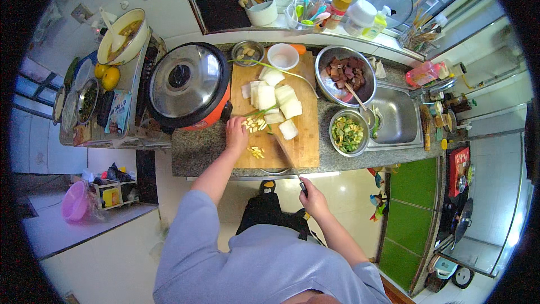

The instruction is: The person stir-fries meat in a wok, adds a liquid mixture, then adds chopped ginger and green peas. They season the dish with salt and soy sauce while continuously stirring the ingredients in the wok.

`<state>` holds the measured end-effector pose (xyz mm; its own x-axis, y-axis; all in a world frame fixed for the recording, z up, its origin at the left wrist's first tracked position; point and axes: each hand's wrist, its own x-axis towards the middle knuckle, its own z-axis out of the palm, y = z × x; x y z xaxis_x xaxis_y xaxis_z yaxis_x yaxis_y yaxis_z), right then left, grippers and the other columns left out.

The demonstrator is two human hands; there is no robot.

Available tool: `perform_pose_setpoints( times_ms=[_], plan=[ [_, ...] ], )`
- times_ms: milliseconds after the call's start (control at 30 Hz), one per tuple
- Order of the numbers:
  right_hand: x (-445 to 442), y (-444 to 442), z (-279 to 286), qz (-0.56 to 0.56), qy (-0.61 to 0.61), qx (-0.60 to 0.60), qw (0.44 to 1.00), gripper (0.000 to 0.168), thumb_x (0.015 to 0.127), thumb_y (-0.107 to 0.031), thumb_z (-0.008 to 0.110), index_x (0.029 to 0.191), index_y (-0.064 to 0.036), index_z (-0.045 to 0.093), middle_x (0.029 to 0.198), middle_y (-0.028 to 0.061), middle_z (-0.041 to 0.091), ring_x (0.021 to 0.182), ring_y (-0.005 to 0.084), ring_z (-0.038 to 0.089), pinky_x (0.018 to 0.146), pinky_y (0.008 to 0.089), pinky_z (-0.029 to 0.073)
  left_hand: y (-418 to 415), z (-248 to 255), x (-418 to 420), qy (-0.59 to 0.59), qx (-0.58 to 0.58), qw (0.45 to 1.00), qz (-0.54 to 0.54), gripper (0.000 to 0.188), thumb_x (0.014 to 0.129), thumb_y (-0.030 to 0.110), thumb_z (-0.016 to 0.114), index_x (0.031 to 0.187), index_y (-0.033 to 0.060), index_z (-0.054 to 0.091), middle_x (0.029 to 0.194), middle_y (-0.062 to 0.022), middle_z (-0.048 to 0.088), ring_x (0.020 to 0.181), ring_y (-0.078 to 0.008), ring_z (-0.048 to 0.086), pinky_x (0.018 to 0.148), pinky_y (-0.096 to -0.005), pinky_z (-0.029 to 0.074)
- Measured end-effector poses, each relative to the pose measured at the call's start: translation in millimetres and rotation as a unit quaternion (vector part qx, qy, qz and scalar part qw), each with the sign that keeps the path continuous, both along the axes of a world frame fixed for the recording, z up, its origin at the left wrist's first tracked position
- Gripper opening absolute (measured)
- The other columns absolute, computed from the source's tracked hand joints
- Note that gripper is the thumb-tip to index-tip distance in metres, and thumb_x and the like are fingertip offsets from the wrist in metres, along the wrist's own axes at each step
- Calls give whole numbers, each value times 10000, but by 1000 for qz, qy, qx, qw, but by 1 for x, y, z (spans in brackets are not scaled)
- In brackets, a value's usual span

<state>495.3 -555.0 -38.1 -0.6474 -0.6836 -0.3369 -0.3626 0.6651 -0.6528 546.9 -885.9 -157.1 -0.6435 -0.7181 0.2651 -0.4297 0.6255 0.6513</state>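
My right hand (314, 198) grips the black handle of a kitchen knife (283, 150), its blade blurred over the lower part of a wooden cutting board (301, 154). At the board's left edge, my left hand (237, 135) rests beside a pile of chopped pale-yellow pieces (256, 125); whether its fingers hold anything is hidden. Thin green stalks (265, 112) run from near its fingertips toward white vegetable slabs (266, 96) in the middle of the board. A smaller heap of cut pieces (256, 152) lies nearer to me.
An orange electric pot (185, 80) with a metal lid stands left of the board. Behind it sit a small metal bowl (248, 53) and a white bowl (283, 56). To the right are a bowl of dark red-brown cubes (346, 71), a bowl of chopped greens (349, 132) and a sink (396, 114).
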Motion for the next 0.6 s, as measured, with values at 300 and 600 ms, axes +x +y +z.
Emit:
perform_pose_setpoints(
  times_ms=[300,600],
  plan=[
    [-17,-45,-19,20,-10,37,999,500,795,-130,554,1278,-170,430,1045,196,606,895,375,603,767,455,493,4,-5,-2,-43,5,999,20,465,733,62,595,1177,66,458,1125,-164,492,1085,-342,434,925,-462,341],
    [-31,-67,-15,48,-17,8,999,459,812,-134,548,1258,-149,440,1021,212,608,905,386,600,761,457,492,6,6,-5,-59,8,997,-50,607,769,48,564,1339,100,362,1201,-138,484,1147,-311,421,972,-441,335]
  ],
)
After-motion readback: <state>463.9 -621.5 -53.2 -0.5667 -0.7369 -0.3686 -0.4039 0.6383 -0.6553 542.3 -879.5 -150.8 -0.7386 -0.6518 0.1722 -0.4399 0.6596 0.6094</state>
